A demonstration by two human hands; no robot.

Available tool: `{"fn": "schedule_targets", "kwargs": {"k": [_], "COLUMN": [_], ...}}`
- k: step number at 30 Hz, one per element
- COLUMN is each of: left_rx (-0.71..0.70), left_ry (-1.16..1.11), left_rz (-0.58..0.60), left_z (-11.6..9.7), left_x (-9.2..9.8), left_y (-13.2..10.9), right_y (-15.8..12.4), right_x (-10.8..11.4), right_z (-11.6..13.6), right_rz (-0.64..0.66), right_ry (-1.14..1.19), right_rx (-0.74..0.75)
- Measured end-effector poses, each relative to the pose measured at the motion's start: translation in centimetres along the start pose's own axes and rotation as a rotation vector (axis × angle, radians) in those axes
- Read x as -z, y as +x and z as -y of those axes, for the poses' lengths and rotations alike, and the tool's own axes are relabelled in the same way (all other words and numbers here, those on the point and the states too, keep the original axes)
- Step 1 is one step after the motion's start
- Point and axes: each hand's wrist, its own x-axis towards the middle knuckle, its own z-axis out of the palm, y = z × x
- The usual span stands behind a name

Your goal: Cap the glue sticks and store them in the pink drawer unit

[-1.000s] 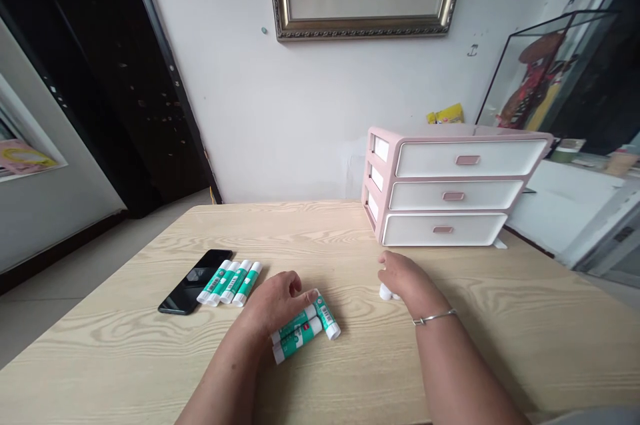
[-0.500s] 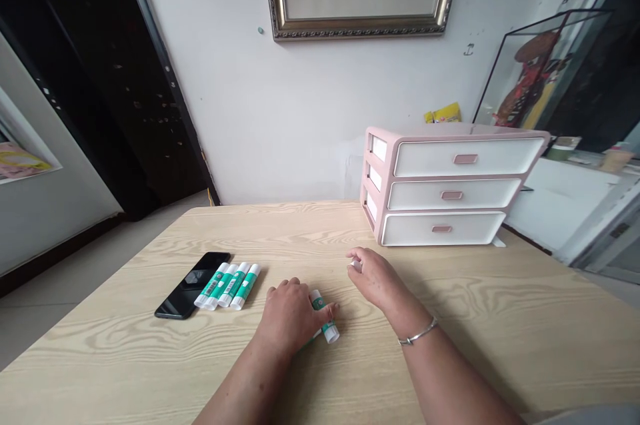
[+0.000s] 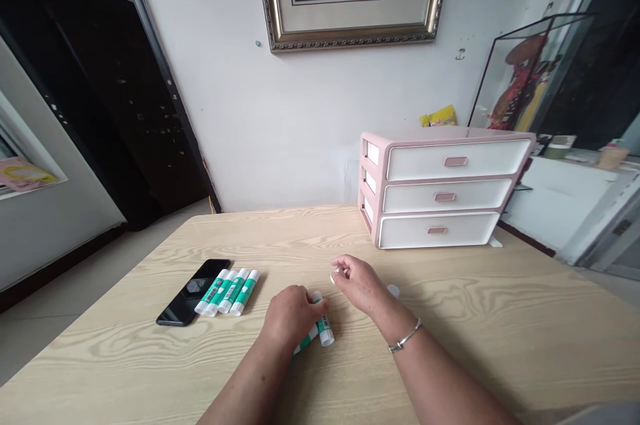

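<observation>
My left hand (image 3: 293, 317) is curled over a small pile of green-and-white glue sticks, and one stick (image 3: 325, 328) shows past its fingers, with another end (image 3: 305, 343) below. The hand seems to grip them, though it hides most of both. My right hand (image 3: 356, 285) is raised just above the table, pinching a small white cap (image 3: 334, 276) at its fingertips. A second white cap (image 3: 393, 290) lies on the wood behind that hand. Several more glue sticks (image 3: 227, 292) lie side by side to the left.
A black smartphone (image 3: 193, 292) lies next to the row of sticks on the light wood table (image 3: 450, 352). A pink-and-white three-drawer organiser (image 3: 440, 188) stands at the back right. The table's far edge meets a white wall.
My right hand has moved left, closer to my left hand, and a white cap now shows on the table behind it. My left hand covers more of the sticks than it did a second ago.
</observation>
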Motion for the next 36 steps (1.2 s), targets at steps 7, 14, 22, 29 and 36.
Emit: {"fn": "schedule_targets", "kwargs": {"k": [7, 14, 22, 29, 36], "left_rx": [-0.107, -0.078, -0.106, -0.117, -0.116], "left_ry": [0.084, 0.024, 0.032, 0.044, -0.036], "left_rz": [-0.038, -0.006, -0.023, -0.019, -0.009], "left_z": [-0.7, -0.3, -0.4, -1.1, -0.5], "left_x": [0.7, -0.1, -0.1, 0.4, -0.3], "left_y": [-0.9, -0.3, -0.5, -0.9, -0.6], "right_y": [-0.1, 0.0, 0.1, 0.2, 0.4], "right_x": [-0.2, -0.5, -0.3, -0.3, -0.3], "right_z": [0.1, -0.5, 0.1, 0.1, 0.1], "right_rz": [-0.024, 0.003, -0.019, -0.016, -0.016], "right_ry": [0.02, 0.112, 0.165, 0.179, 0.198], "right_rx": [0.023, 0.005, -0.048, -0.065, -0.079]}}
